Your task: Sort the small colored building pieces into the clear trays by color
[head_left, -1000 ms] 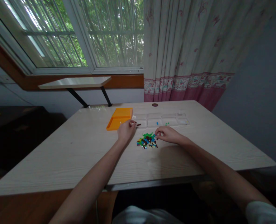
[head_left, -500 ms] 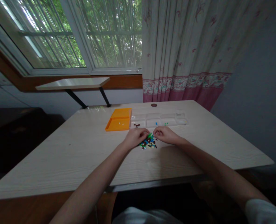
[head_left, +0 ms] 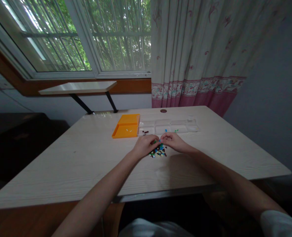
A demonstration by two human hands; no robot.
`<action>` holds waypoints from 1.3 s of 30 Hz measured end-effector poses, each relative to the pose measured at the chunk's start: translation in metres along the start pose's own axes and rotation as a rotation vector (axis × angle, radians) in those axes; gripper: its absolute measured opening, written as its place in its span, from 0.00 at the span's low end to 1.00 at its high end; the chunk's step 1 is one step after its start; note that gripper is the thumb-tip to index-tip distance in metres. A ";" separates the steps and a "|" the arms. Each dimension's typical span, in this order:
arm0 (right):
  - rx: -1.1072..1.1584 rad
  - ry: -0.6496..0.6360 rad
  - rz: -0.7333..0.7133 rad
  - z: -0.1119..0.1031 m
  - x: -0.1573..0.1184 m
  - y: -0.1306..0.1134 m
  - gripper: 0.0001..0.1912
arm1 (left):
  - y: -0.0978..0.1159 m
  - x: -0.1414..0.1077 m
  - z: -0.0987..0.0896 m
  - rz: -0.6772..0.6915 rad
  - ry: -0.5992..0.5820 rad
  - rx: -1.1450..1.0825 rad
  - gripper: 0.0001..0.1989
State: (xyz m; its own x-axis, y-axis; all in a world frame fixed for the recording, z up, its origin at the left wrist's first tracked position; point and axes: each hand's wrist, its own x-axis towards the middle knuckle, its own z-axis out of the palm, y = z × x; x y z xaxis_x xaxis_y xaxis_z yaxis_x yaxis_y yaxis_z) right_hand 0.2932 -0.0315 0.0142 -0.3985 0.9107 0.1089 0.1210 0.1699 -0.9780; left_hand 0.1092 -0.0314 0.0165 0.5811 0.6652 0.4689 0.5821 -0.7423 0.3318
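A loose pile of small blue, green, brown and cream pieces (head_left: 159, 152) lies on the table. My left hand (head_left: 145, 144) is at the pile's left edge, its fingers closed in a pinch. From the right, my right hand (head_left: 173, 141) meets it above the pile, thumb and forefinger pinched together. A bit of blue shows where the fingertips come together, but I cannot tell which hand grips it. Behind the hands stands a clear compartment tray (head_left: 162, 123) with a few brown, blue and green pieces in separate compartments.
An open orange case (head_left: 128, 120) holding small white pieces stands left of the clear tray. A raised white shelf (head_left: 79, 87) is at the table's back left. The wooden table (head_left: 86, 164) has a round brown grommet (head_left: 163, 111) near its back edge.
My right hand has moved slightly left, so both hands' fingertips now come together over the pile. The blue bit now shows between them.
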 end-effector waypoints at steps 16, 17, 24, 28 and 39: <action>-0.317 0.087 -0.156 -0.002 -0.002 0.005 0.12 | 0.001 -0.001 -0.005 0.004 0.030 0.030 0.09; -0.409 0.109 -0.202 -0.002 -0.003 0.005 0.11 | 0.001 -0.001 -0.005 0.000 0.029 0.023 0.09; -0.770 0.155 -0.429 -0.004 -0.008 0.003 0.07 | 0.002 0.000 -0.006 -0.035 -0.013 -0.014 0.08; -0.828 0.149 -0.487 -0.004 -0.009 0.004 0.08 | 0.001 -0.001 -0.004 -0.051 -0.027 -0.014 0.07; -0.829 0.231 -0.563 -0.013 -0.012 0.000 0.10 | -0.011 0.002 -0.022 -0.144 -0.121 0.000 0.11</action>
State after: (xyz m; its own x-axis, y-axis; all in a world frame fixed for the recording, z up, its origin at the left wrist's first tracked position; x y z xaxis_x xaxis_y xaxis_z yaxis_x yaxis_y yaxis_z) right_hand 0.3099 -0.0375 0.0155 -0.4179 0.6538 0.6308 0.5953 0.7215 -0.3535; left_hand 0.0915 -0.0239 0.0321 0.5556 0.7696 0.3146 0.6642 -0.6384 0.3888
